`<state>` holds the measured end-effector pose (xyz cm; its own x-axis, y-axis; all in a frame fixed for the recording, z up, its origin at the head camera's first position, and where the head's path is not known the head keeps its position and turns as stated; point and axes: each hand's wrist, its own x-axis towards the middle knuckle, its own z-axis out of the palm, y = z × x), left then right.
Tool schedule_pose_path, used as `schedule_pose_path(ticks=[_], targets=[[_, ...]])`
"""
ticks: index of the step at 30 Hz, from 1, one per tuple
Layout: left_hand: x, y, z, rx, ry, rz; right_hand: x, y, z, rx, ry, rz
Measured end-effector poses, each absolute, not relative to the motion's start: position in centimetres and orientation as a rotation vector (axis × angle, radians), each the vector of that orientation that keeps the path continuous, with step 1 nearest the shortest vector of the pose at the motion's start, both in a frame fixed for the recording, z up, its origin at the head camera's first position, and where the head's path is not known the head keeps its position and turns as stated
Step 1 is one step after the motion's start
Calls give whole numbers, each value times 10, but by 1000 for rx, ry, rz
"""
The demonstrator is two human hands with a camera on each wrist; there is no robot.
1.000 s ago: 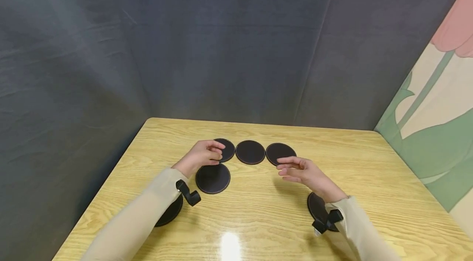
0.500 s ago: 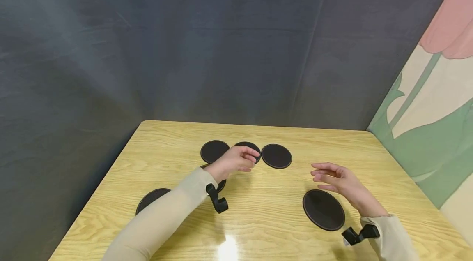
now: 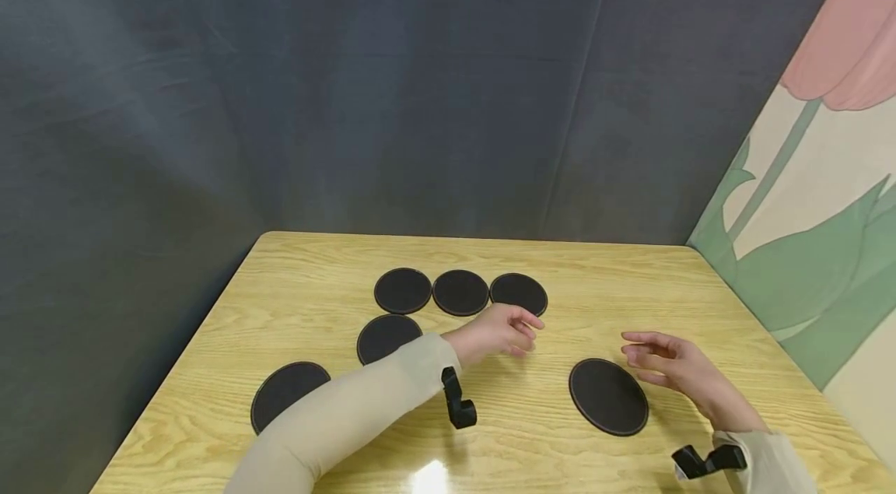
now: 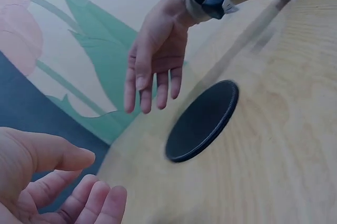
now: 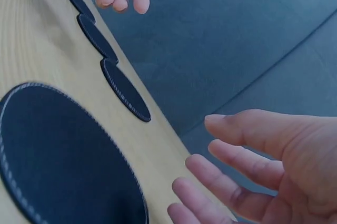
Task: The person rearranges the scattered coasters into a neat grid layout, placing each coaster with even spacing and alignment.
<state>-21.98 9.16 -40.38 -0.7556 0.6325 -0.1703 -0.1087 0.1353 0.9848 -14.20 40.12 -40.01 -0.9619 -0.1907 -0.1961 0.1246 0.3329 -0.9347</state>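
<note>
Several round black coasters with stitched rims lie flat on a wooden table. Three form a back row: left coaster (image 3: 402, 291), middle coaster (image 3: 460, 292) and right coaster (image 3: 518, 292). In front of the left one is another coaster (image 3: 386, 337), partly behind the left sleeve. A further coaster (image 3: 288, 394) lies at the front left, also partly covered by that arm. My left hand (image 3: 495, 332) hovers just in front of the right back coaster, fingers relaxed and holding nothing. Beside the front right coaster (image 3: 609, 397), my right hand (image 3: 682, 369) hangs above the table, loosely bent and holding nothing.
The wooden table (image 3: 518, 432) ends at a dark grey curtain (image 3: 420, 89) behind and to the left. A wall panel (image 3: 805, 245) painted with a tulip stands at the right. Each wrist carries a black camera strap.
My left hand has swept right, from over the left back coaster to near the right one. My right hand has moved right and toward me, uncovering the front right coaster.
</note>
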Motion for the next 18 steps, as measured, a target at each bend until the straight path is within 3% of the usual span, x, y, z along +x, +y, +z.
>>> schedule_pose_path(ticks=[18], targets=[[-185, 130, -432, 369, 1700, 1663, -127, 410, -411, 0, 2364, -1410]])
